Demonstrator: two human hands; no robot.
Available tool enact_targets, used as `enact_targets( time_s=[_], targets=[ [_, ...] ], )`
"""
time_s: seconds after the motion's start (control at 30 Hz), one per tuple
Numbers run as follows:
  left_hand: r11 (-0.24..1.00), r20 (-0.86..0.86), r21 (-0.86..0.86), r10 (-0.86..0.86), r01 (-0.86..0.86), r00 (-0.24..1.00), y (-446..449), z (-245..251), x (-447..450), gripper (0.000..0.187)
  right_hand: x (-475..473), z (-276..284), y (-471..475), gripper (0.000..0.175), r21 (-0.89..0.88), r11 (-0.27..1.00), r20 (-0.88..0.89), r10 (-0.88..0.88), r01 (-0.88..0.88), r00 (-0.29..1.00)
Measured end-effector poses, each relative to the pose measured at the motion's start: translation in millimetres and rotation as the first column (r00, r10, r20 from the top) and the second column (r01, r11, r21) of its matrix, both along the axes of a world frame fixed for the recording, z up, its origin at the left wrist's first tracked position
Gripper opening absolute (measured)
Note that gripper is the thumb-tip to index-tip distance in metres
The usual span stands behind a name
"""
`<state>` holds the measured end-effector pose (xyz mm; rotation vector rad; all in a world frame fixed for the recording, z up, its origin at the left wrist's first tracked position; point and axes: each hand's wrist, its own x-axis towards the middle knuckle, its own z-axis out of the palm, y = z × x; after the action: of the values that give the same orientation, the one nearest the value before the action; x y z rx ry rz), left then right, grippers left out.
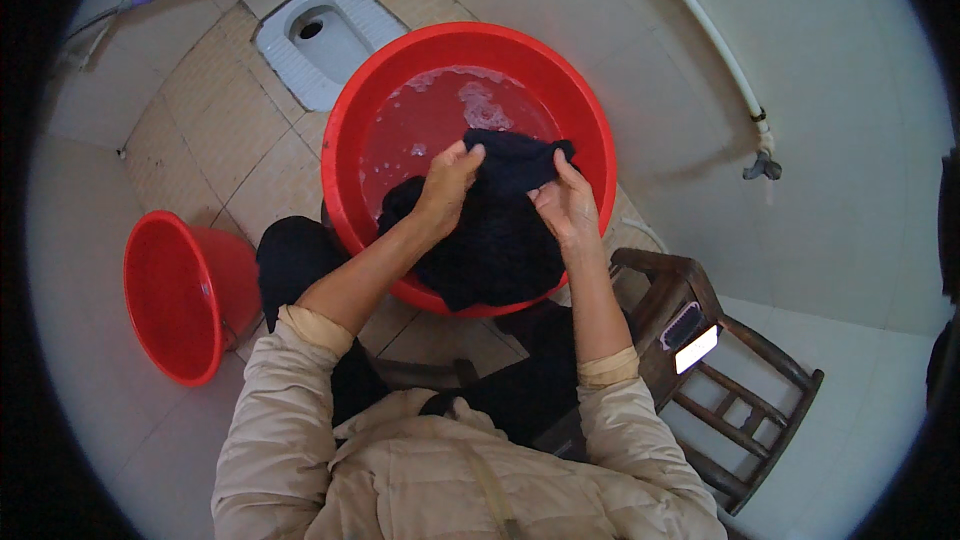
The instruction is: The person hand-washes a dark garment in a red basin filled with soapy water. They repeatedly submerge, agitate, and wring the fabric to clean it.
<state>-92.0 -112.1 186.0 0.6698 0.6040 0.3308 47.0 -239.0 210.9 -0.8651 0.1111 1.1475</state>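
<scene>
A dark navy garment (pixel 491 240) lies partly in a large red plastic basin (pixel 466 34) and drapes over its near side. My left hand (pixel 448 191) pinches one end of a raised edge of the cloth between thumb and fingers. The other end of that edge is gripped by my right hand (pixel 566 199), so a fold stretches between the two. Shallow water with patches of foam (pixel 484 106) covers the basin's bottom. How much of the garment sits under water is hidden by its bulk.
A red bucket (pixel 176 300) stands to the left, its mouth facing me. Beyond the basin is a white squat toilet (pixel 330 37) set in the tiled floor. On the right, a wooden chair (pixel 750 405) carries a brush (pixel 682 326) and a lit phone (pixel 697 350). A wall tap (pixel 763 165) hangs above.
</scene>
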Motion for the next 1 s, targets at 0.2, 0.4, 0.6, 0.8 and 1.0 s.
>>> enact_targets(
  time_s=[0.2, 0.4, 0.6, 0.8, 1.0],
  targets=[
    [0.94, -0.003, -0.256, 0.231, -0.224, 0.973, 10.3, -7.0, 5.8, 0.019, -14.1, 3.5, 7.8, 0.023, -0.116, 0.993, 0.189, 0.025, -0.003, 0.982],
    [0.968, -0.13, -0.163, 0.17, -0.19, 0.977, 5.2, -5.0, 10.2, 0.025, -42.6, 6.5, 18.4, 0.022, -0.021, 0.999, 0.213, 0.039, -0.036, 0.976],
    [0.971, -0.116, -0.221, 0.064, -0.088, 0.991, 16.8, -19.8, 8.7, 0.032, -95.0, 14.6, 19.6, 0.028, -0.425, 0.902, 0.905, 0.424, 0.073, 0.038],
    [0.983, -0.297, -0.098, 0.12, -0.155, 0.947, -18.9, -1.1, 8.3, 0.041, -85.9, 28.0, 36.3, 0.038, -0.471, 0.823, 0.791, 0.553, 0.318, -0.261],
    [0.978, -0.206, -0.12, 0.145, -0.172, 0.968, -24.7, 2.8, 4.3, 0.037, -86.2, 28.8, 49.5, 0.045, -0.488, 0.761, 0.797, 0.588, 0.427, -0.137]
  ],
)
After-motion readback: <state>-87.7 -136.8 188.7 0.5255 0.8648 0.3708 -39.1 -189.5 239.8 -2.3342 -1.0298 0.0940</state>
